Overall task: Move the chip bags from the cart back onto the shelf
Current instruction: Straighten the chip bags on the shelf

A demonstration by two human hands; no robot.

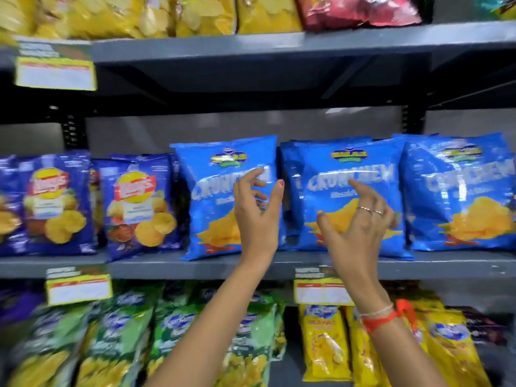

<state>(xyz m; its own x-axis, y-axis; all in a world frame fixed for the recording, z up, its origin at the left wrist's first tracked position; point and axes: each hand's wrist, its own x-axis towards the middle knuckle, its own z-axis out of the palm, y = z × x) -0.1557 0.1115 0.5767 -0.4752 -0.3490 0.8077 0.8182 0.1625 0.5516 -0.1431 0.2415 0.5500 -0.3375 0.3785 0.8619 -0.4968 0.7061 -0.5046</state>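
Hands (304, 216) empty before three light-blue bags (349, 196), two dark-blue bags (97, 205).

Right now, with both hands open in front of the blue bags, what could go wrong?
The leftmost light blue bag stands at the shelf edge, its bottom corner slightly over it; a brush from the left hand might tip it off. The right hand could also push the middle bag crooked.
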